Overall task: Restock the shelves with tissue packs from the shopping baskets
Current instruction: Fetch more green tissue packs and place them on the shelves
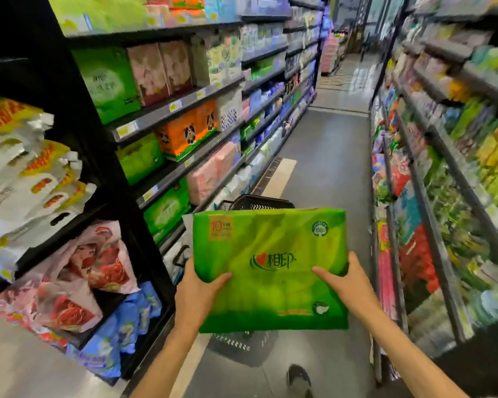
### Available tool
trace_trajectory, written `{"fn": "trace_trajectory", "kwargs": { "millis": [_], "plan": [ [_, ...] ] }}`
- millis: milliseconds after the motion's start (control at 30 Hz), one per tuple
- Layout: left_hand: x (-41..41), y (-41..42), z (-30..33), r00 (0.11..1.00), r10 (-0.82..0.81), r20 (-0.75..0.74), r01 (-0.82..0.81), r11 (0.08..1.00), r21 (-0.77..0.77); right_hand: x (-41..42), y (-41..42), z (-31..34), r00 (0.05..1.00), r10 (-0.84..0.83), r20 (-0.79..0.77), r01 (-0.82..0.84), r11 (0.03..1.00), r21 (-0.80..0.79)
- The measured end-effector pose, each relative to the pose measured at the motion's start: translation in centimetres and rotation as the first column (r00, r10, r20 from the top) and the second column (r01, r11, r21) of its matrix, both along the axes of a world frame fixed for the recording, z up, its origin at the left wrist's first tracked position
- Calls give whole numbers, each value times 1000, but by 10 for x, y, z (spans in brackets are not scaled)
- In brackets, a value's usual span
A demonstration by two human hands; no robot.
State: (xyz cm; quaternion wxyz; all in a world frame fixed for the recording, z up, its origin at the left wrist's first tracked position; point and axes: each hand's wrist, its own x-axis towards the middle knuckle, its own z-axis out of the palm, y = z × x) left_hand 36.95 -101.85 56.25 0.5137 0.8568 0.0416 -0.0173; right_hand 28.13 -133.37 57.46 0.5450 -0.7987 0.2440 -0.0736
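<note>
A large green tissue pack [270,254] is held up in front of me over the aisle floor. My left hand [197,291] grips its left edge, thumb across the front. My right hand [350,282] grips its right edge the same way. Below and behind the pack stands a dark shopping basket [242,344], mostly hidden by it; its far rim [259,201] shows above the pack. The shelves on the left [173,106] carry green, pink and orange tissue packs.
Shelving full of goods lines both sides of a narrow grey aisle [328,156]. An end rack at the left holds bagged goods [78,271]. My shoe [299,377] shows on the floor near the basket.
</note>
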Motion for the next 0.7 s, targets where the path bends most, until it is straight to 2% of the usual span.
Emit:
{"fn": "trace_trajectory", "kwargs": {
  "millis": [133,333,467,700],
  "plan": [
    [67,-40,-1,998,58,5,-58,998,-17,100,-49,1,994,109,1,-109,994,4],
    [147,-80,12,969,245,-3,-245,968,-56,248,-91,25,942,334,25,-334,942,-24],
    [183,-84,15,938,344,-24,-344,929,-135,329,-93,30,898,441,16,-440,897,-37],
    [260,-52,-2,852,523,-29,-520,838,-166,453,-59,16,828,560,14,-560,828,3]
  ]
}}
